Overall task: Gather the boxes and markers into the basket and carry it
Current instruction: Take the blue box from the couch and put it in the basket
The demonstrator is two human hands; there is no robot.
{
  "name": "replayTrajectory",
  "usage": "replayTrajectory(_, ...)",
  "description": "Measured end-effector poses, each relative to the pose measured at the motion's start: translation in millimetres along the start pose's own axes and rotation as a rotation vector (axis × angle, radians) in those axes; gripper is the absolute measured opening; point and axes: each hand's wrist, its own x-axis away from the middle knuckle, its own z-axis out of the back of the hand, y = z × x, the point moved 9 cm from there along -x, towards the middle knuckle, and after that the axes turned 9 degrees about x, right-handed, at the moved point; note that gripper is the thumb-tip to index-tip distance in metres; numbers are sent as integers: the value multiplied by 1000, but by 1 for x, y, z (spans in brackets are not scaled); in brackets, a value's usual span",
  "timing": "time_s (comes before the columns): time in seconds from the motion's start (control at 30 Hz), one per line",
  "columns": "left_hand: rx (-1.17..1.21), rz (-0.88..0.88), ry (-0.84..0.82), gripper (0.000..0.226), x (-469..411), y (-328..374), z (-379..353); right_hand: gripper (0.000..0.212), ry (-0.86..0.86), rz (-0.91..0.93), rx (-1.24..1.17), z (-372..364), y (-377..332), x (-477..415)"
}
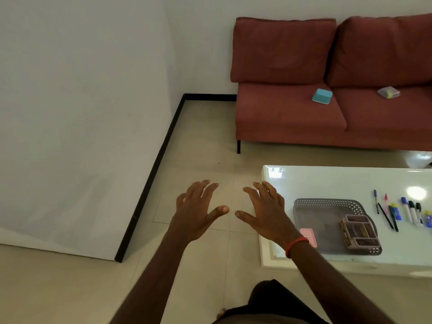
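Observation:
A grey perforated basket [320, 218] sits on the white table [339, 181] at the right. Inside it lie a brown compartment box [358, 231] and a pink box [308, 235], the pink one partly behind my right wrist. Several markers and pens [402, 211] lie in a row on the table right of the basket. On the red sofa rest a blue box [322, 96] and a clear box [388, 92]. My left hand [196, 211] and my right hand [266, 211] hover over the floor left of the table, palms down, fingers spread, holding nothing.
The red sofa [292, 113] stands against the far wall behind the table. A white wall with a black skirting board [152, 174] runs along the left. Tiled floor lies between the wall, the sofa and the table.

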Motion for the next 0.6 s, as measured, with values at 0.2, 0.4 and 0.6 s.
replayTrajectory(0.2,15,15,25,106,-28,-17,11,74,18,8,20,15,-3,-30)
replayTrajectory(0.4,23,19,2,104,-81,-34,13,66,23,-19,12,18,12,-82)
replayTrajectory(0.6,-12,15,-40,107,-151,-44,22,70,10,-57,-16,19,27,-141)
